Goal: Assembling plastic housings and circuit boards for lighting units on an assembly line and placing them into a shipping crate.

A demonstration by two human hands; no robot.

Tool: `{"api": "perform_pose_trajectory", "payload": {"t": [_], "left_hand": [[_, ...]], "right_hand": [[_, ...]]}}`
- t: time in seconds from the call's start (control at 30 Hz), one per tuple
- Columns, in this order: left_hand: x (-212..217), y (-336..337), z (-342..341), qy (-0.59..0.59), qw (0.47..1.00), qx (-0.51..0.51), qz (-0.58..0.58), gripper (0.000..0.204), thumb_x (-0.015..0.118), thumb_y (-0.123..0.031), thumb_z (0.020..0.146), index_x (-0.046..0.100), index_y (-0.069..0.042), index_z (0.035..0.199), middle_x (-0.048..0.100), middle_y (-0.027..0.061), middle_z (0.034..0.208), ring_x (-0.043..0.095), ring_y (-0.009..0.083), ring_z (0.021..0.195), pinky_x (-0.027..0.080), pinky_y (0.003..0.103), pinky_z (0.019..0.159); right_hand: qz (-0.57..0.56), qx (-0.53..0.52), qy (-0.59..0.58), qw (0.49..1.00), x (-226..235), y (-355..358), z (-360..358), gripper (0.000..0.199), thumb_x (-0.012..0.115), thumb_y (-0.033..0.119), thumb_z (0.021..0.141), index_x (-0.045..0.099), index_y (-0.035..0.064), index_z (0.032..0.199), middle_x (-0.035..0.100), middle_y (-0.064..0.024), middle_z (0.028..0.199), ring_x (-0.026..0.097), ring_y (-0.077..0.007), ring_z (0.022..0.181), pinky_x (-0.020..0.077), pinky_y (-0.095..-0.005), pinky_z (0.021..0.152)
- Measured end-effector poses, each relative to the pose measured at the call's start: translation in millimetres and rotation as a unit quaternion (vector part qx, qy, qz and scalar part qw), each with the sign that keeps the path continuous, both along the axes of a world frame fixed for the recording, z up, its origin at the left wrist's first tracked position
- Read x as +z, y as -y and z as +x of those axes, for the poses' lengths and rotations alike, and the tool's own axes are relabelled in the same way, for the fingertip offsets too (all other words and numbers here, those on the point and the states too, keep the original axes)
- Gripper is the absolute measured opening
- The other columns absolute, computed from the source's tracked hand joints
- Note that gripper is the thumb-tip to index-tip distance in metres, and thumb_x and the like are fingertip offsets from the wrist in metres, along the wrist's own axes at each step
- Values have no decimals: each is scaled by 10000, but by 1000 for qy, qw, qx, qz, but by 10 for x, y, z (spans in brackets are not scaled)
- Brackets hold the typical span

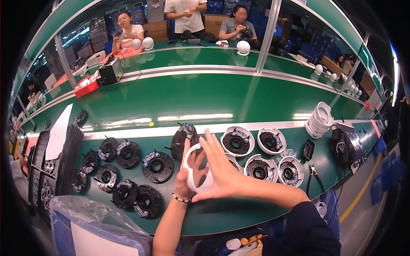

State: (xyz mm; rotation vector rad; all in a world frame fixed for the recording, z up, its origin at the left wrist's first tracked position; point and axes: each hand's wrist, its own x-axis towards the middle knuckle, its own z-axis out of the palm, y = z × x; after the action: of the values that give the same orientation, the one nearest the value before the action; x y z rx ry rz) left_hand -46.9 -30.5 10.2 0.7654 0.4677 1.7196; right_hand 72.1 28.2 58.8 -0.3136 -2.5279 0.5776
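Note:
Above the front of the green bench, I hold a white plastic ring-shaped housing [206,184] tilted on its side between both hands. My left hand [181,182], with a beaded bracelet at the wrist, grips its left side. My right hand [223,170] presses against the right side, fingers stretched upward along it. Behind my hands stands a black round module [184,135] with a circuit board. To the right, several white housings [237,141] have black modules seated in them. On the left lie several loose black round modules [157,167], each with a small board.
At the right are a stack of white rings [319,120], pliers [314,179], a black part [308,150] and white cable ties [289,154]. Black trays [55,158] stack at the left, near a plastic-covered blue bin [100,226]. People sit or stand beyond the green conveyor [183,94].

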Motion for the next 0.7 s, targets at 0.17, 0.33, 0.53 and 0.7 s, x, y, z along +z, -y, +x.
{"api": "perform_pose_trajectory", "payload": {"t": [0.17,0.33,0.53,0.7], "left_hand": [[15,-28,0,-48,999,2,-5,1074,620,-535,612,-32,-164,1380,168,100,1390,186,234,1283,266,488,965],[-64,-68,22,-141,989,33,0,1050,531,-638,658,7,-80,1378,167,102,1398,222,225,1267,293,403,951],[-177,-30,-63,-404,843,355,-27,332,625,-102,675,605,0,990,629,114,896,595,161,818,447,258,737],[-33,-26,71,-509,767,386,59,172,674,-44,598,659,-29,769,631,113,724,609,189,633,470,252,596]], "right_hand": [[-41,-23,-55,997,-94,-2,8,1216,781,466,480,54,-10,1330,58,-284,1358,120,-440,1253,173,-489,1005],[-77,-23,-77,994,-19,39,223,1160,788,400,503,84,-10,1329,143,-211,1363,177,-367,1261,185,-451,1013],[-204,2,-222,953,80,-179,583,1168,804,304,487,73,15,1351,132,-174,1364,232,-284,1245,294,-402,970],[-443,-10,-267,856,-54,-356,675,1082,765,171,534,81,53,1363,242,-139,1341,306,-256,1218,311,-395,956]]}}
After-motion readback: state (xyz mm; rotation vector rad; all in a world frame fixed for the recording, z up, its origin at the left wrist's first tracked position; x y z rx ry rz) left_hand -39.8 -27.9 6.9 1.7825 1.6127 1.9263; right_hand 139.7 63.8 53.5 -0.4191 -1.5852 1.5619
